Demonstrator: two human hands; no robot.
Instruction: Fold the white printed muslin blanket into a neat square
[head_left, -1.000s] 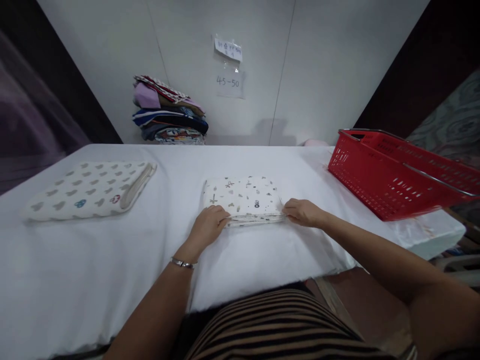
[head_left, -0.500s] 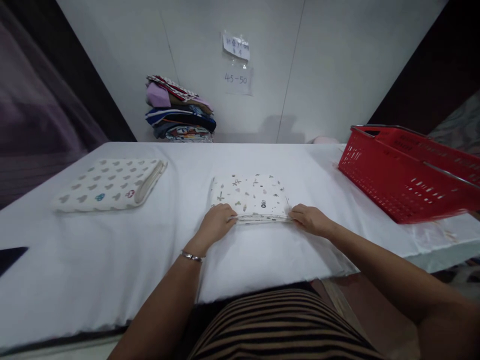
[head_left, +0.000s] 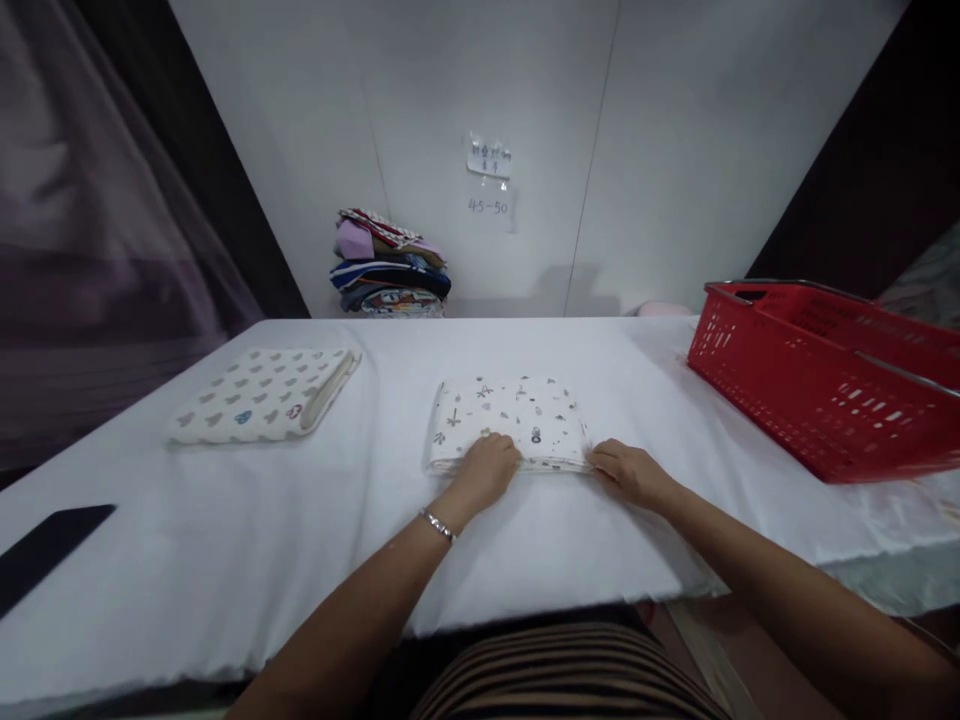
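A folded white cloth (head_left: 510, 415) with small grey and green prints lies flat in front of me, its layered edge facing my body. My left hand (head_left: 489, 470), with a bracelet on the wrist, grips that near edge around its middle, fingers bent over the top. At the near right corner, my right hand (head_left: 628, 472) pinches the layers, the thumb mostly hidden. Off to the left rests another folded cream cloth (head_left: 262, 395) with grey cloud-like shapes and a blue and a red motif; neither hand touches it.
The white-covered table (head_left: 405, 560) runs up to a pale wall with paper signs (head_left: 489, 205). A red basket (head_left: 817, 375) stands at the right. Folded fabrics (head_left: 390, 265) are piled at the back left. A dark flat object (head_left: 52, 550) lies at the left edge.
My left hand has slid right along the cloth's near edge, from near its left corner toward the middle. My right hand stays at the right corner. The view has shifted slightly.
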